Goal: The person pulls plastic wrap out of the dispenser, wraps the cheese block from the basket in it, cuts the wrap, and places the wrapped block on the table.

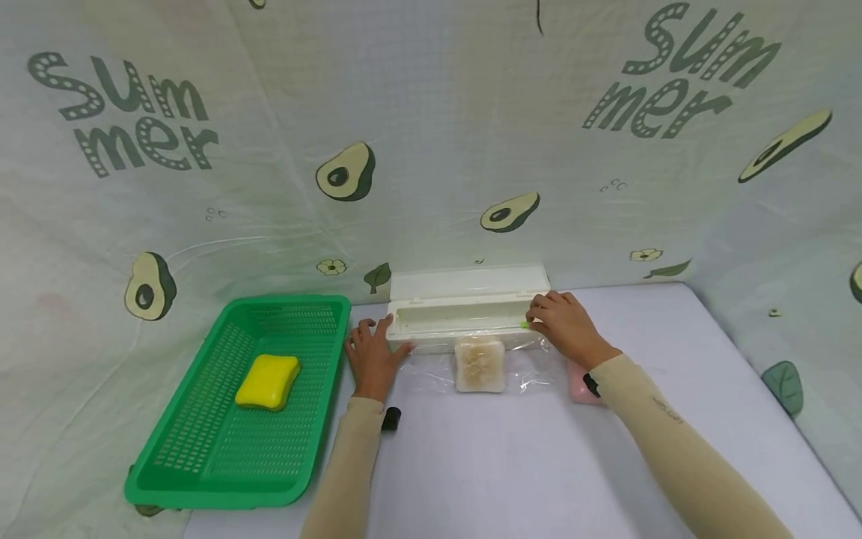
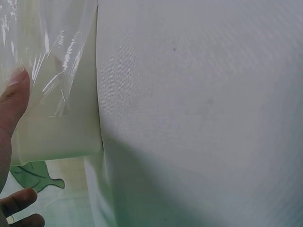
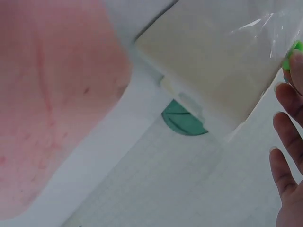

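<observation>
A long white cling film dispenser (image 1: 465,335) lies at the back of the table, its lid (image 1: 471,281) raised. Clear film (image 1: 431,370) comes over its front and lies on the table around a square, sponge-like white block (image 1: 480,367) with a tan top. My left hand (image 1: 374,358) holds the dispenser's left end; its thumb (image 2: 18,90) presses the film against the front wall, while two fingers show spread past the end. Near the right end, my right hand (image 1: 564,328) pinches a small green slider (image 3: 294,54) on the front rim, other fingers extended.
Left of the dispenser stands a green plastic basket (image 1: 337,374) with a yellow sponge (image 1: 267,382) in it. A pink object (image 1: 582,385) lies partly hidden under my right wrist. An avocado-print sheet (image 1: 431,150) hangs right behind the table.
</observation>
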`<control>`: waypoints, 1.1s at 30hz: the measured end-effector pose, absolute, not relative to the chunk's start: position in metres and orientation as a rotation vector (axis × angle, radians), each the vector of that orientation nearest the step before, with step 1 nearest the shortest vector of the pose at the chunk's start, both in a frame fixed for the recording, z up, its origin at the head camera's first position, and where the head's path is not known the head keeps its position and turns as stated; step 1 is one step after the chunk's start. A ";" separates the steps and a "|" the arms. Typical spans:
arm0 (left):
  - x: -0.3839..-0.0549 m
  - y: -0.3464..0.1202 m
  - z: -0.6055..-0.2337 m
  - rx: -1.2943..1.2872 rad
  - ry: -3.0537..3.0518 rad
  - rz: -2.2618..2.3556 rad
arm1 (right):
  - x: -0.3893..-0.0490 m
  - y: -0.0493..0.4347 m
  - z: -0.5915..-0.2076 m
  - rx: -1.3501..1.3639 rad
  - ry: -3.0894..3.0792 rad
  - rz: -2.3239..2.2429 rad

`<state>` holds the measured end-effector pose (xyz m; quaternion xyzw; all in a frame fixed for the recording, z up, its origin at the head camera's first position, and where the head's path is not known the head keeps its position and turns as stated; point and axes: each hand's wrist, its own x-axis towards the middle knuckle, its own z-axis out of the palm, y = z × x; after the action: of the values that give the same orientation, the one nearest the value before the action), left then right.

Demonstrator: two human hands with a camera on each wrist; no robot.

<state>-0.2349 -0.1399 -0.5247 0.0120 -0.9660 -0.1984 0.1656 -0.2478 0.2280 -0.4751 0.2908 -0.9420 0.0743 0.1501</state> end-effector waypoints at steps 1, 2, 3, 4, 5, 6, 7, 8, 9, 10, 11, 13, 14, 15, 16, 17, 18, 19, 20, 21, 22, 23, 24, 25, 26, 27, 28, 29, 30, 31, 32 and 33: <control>-0.235 -0.140 -0.524 0.033 -2.756 -0.563 | -0.247 0.232 -0.475 0.816 -2.711 0.223; -0.235 -0.140 -0.524 0.037 -2.759 -0.560 | -0.246 0.237 -0.475 0.792 -2.717 0.234; -0.235 -0.140 -0.523 0.038 -2.755 -0.561 | -0.246 0.242 -0.475 0.772 -2.724 0.245; -0.235 -0.141 -0.523 0.043 -2.752 -0.557 | -0.245 0.246 -0.475 0.759 -2.730 0.257; -0.235 -0.141 -0.522 0.048 -2.749 -0.556 | -0.245 0.249 -0.476 0.747 -2.735 0.266; -0.235 -0.141 -0.522 0.052 -2.747 -0.549 | -0.244 0.253 -0.476 0.743 -2.735 0.275; -0.235 -0.142 -0.521 0.054 -2.743 -0.550 | -0.244 0.256 -0.476 0.745 -2.735 0.283; -0.236 -0.141 -0.521 0.052 -2.740 -0.556 | -0.244 0.258 -0.477 0.752 -2.732 0.292; -0.236 -0.141 -0.521 0.046 -2.738 -0.565 | -0.244 0.260 -0.477 0.761 -2.727 0.298; -0.236 -0.140 -0.521 0.042 -2.742 -0.565 | -0.244 0.262 -0.477 0.767 -2.722 0.300; -0.236 -0.140 -0.521 0.036 -2.744 -0.571 | -0.243 0.264 -0.477 0.761 -2.714 0.298; -0.236 -0.138 -0.521 0.028 -2.749 -0.571 | -0.241 0.267 -0.476 0.739 -2.699 0.304; -0.236 -0.138 -0.521 0.027 -2.751 -0.565 | -0.240 0.268 -0.475 0.732 -2.696 0.306; -0.236 -0.138 -0.521 0.029 -2.748 -0.561 | -0.239 0.270 -0.475 0.727 -2.694 0.299; -0.236 -0.138 -0.521 0.034 -2.747 -0.556 | -0.239 0.270 -0.475 0.720 -2.693 0.295; -0.236 -0.137 -0.520 0.036 -2.744 -0.555 | -0.238 0.271 -0.475 0.715 -2.691 0.293; -0.235 -0.137 -0.520 0.038 -2.743 -0.550 | -0.238 0.271 -0.474 0.715 -2.689 0.298; -0.235 -0.137 -0.519 0.038 -2.741 -0.552 | -0.238 0.271 -0.475 0.722 -2.687 0.294; -0.235 -0.137 -0.519 0.036 -2.739 -0.552 | -0.239 0.271 -0.475 0.724 -2.687 0.289; -0.234 -0.137 -0.519 0.037 -2.741 -0.555 | -0.238 0.270 -0.475 0.722 -2.684 0.289; -0.234 -0.137 -0.518 0.035 -2.745 -0.562 | -0.238 0.269 -0.475 0.716 -2.681 0.296; -0.234 -0.138 -0.518 0.032 -2.750 -0.557 | -0.236 0.267 -0.476 0.703 -2.680 0.302; -0.233 -0.138 -0.518 0.027 -2.755 -0.565 | -0.235 0.266 -0.477 0.695 -2.677 0.312; -0.232 -0.138 -0.518 0.020 -2.761 -0.571 | -0.233 0.263 -0.478 0.683 -2.674 0.323; -0.231 -0.138 -0.518 0.013 -2.769 -0.576 | -0.231 0.260 -0.480 0.671 -2.673 0.332; -0.230 -0.138 -0.519 0.001 -2.775 -0.592 | -0.228 0.257 -0.482 0.667 -2.666 0.342; -0.230 -0.138 -0.519 -0.014 -2.776 -0.604 | -0.226 0.253 -0.484 0.665 -2.658 0.350; -0.229 -0.138 -0.520 -0.030 -2.777 -0.613 | -0.223 0.249 -0.487 0.671 -2.647 0.363; -0.228 -0.137 -0.520 -0.046 -2.772 -0.637 | -0.221 0.244 -0.489 0.682 -2.639 0.374; -0.227 -0.137 -0.521 -0.064 -2.762 -0.648 | -0.219 0.239 -0.491 0.689 -2.634 0.382; -0.226 -0.137 -0.522 -0.089 -2.744 -0.682 | -0.218 0.234 -0.494 0.696 -2.632 0.380; -0.226 -0.136 -0.524 -0.123 -2.719 -0.720 | -0.217 0.230 -0.495 0.701 -2.629 0.385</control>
<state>-0.2258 -0.1363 -0.5237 -0.0431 -0.9529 -0.2525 0.1622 -0.2169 0.2297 -0.4953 0.2500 -0.9383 0.1374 0.1954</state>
